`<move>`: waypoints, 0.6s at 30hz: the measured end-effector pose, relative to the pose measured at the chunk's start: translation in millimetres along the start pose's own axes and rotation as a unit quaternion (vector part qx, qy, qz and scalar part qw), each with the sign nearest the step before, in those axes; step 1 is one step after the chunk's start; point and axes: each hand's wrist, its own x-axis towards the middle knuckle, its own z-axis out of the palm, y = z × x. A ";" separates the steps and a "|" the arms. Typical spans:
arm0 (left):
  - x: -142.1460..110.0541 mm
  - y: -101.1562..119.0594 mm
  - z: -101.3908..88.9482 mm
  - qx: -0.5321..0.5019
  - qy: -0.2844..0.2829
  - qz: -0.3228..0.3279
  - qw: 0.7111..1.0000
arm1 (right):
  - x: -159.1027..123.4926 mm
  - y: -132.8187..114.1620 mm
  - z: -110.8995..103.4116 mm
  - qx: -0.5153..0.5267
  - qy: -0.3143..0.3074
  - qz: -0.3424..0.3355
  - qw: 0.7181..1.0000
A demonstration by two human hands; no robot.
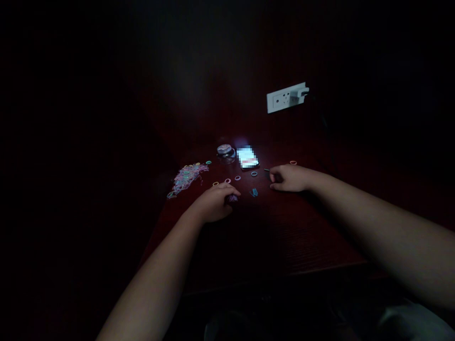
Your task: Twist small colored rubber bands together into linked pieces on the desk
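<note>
On a dark reddish table, my left hand (pixel 217 201) rests palm down, thumb and fingers apart around a small heap of purple elastic bands (pixel 233 198). Whether it touches them is hard to make out. My right hand (pixel 289 178) is loosely curled, with a gap between thumb and forefinger. At its fingertips lies a thin green band (pixel 266 169), partly hidden. Between the hands is a small bunch of blue bands (pixel 254 192). Behind them run a yellow ring (pixel 215 183), a pink ring (pixel 228 181), a purple ring (pixel 238 178) and a grey-blue ring (pixel 254 174).
A large pile of mixed bands (pixel 188 176) lies at the left. A lidded clear jar (pixel 225 155) and a lit phone (pixel 248 157) stand at the back. An orange ring (pixel 293 162) lies behind my right hand. A wall socket (pixel 284 98) holds a plug with a cable.
</note>
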 end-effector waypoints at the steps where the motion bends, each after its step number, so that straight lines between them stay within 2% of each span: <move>1: 0.5 -0.8 0.2 -0.002 -0.003 -0.002 1.000 | 0.1 0.2 -0.1 0.002 -0.001 0.000 1.000; 18: 6.4 1.4 3.2 -0.010 0.008 0.021 1.000 | 2.1 1.4 0.4 0.018 -0.001 0.032 0.999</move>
